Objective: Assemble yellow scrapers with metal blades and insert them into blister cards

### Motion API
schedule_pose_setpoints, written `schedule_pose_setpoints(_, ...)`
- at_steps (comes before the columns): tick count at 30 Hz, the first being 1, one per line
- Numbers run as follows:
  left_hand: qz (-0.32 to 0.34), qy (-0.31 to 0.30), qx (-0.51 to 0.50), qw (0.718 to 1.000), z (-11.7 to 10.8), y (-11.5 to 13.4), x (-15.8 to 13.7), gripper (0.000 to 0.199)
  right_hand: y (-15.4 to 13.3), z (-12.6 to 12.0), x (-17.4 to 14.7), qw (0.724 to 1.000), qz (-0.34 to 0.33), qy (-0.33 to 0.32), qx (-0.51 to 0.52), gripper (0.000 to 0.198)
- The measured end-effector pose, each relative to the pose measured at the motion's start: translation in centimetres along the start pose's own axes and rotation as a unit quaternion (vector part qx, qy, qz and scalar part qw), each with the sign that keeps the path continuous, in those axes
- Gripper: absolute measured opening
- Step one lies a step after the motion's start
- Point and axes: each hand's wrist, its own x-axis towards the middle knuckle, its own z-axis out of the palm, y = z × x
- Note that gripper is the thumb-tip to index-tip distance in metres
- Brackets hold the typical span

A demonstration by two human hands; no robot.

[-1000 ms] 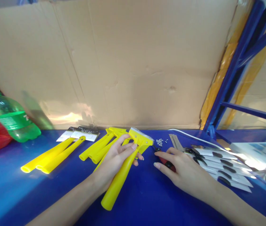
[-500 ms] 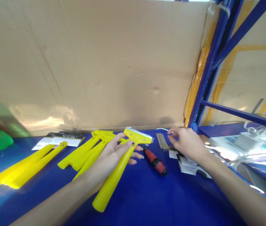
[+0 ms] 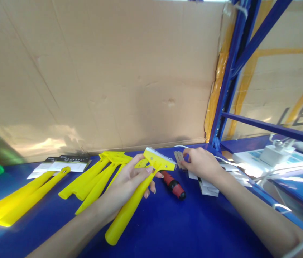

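Note:
My left hand grips a yellow scraper around its neck. The scraper's wide head points up and away, with a pale metal edge along its top, and its round handle slants down toward me. To the right, my right hand pinches at the flat grey-brown strips, which look like wrapped blades; how many are between the fingers is hidden. A red and black screwdriver lies between my hands, its far end partly covered by the scraper head and left fingers.
More yellow scrapers lie left of my left hand. Farther left, two yellow handles rest with black and white cards. White cards lie under my right forearm. A cardboard wall and blue rack post stand behind.
My right hand has moved left and down onto the grey-brown strips. The scraper stays in my left hand, its head tipped slightly. The view has shifted right.

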Motion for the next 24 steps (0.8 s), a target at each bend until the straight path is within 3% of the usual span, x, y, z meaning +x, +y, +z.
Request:
schedule_pose_setpoints(5, 0.001, 0.003, -0.006, 1.000, -0.1, -0.4, -0.3, 0.069, 1.9, -1.8, -0.5, 0.999, -0.010, 0.037, 0.032, 0.023)
schedule_pose_setpoints(8, 0.003, -0.002, 0.006, 1.000, 0.0, -0.6, -0.4, 0.068, 3.0, -2.6, -0.6, 0.998, 0.027, 0.051, 0.028, 0.030)
schedule_pose_setpoints(12, 0.001, -0.004, 0.018, 1.000, 0.1, -0.9, -0.5, 0.068, 4.1, -2.4, -0.9, 0.997, 0.077, 0.005, 0.002, 0.045)
schedule_pose_setpoints(17, 0.002, -0.013, 0.016, 1.000, 0.3, -1.0, -0.4, 0.063, 3.7, -1.6, -1.1, 0.997, 0.060, -0.045, -0.026, 0.040)
schedule_pose_setpoints(24, -0.005, -0.009, -0.002, 1.000, 0.5, -0.7, -0.4, 0.059, 2.6, -2.0, -0.9, 0.996, 0.042, 0.014, -0.082, 0.039)
